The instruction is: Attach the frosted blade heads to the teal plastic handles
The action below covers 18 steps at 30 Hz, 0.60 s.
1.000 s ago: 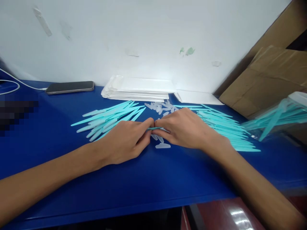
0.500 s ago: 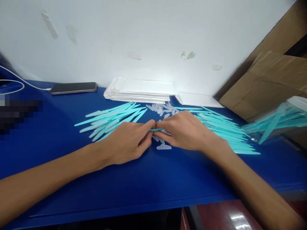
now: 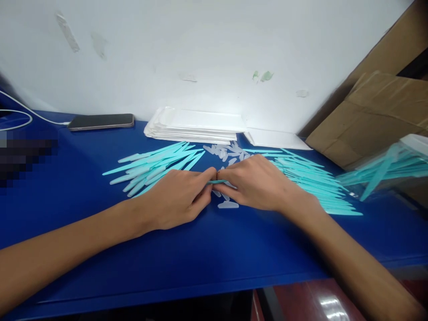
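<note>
My left hand [image 3: 182, 194] and my right hand [image 3: 252, 183] meet over the middle of the table, fingers closed in a pinch. Between their fingertips shows a short stretch of a turquoise eyebrow razor [image 3: 216, 181]; the fingers hide its ends. Small translucent blade caps [image 3: 228, 204] lie scattered below and behind the fingertips. Beyond my left hand is a loose heap of turquoise razors [image 3: 150, 165], several with pale caps on their ends. Past my right wrist, more turquoise razors [image 3: 314, 180] lie fanned out.
White folded paper sleeves [image 3: 197, 122] are stacked against the wall. A phone [image 3: 102, 121] with a white cable lies at the back left. On the right, a clear bag of turquoise razors [image 3: 388, 167] rests by a cardboard box [image 3: 371, 116]. The blue table's front edge [image 3: 167, 298] runs below my forearms.
Hardly anything differs. Both hands keep the same pinch on the razor, and the view has shifted very slightly.
</note>
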Tool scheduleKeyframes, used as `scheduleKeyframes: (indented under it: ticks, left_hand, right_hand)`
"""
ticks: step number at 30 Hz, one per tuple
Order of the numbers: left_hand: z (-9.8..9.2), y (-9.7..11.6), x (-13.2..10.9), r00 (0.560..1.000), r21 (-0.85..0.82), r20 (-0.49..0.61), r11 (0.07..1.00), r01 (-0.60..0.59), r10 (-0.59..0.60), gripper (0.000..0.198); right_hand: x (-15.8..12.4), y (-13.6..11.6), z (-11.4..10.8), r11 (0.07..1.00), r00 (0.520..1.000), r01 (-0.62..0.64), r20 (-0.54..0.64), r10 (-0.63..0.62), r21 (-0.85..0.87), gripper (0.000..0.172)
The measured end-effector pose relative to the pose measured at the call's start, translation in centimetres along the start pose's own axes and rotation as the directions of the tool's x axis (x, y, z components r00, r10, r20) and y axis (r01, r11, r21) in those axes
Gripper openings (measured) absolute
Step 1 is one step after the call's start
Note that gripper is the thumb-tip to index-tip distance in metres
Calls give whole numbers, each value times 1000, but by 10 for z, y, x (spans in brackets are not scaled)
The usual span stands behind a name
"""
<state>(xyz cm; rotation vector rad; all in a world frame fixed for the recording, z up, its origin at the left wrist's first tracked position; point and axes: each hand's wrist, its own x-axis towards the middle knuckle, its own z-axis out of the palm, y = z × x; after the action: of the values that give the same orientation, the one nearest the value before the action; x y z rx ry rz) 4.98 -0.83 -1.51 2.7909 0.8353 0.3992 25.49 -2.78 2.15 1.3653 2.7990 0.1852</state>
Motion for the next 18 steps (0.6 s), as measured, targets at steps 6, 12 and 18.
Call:
scheduleKeyframes:
  ticks: [6,12,18]
  left_hand:
    - [0,0,0,1000,-2,13,1000,8,-7,11]
    - [1,-1,1,1000,2,17,1000,1,-1,12]
    - [2,-2,0,1000,15,22,1000,3,-3,11]
  right_hand:
    - [0,-2,-2,1000,1000,-5,17,5,-14,27]
    - [1,-2,0,1000,1000,-5,13,6,-23,28]
    - [0,-3,0,999,1000,-14,17,15,-38,26]
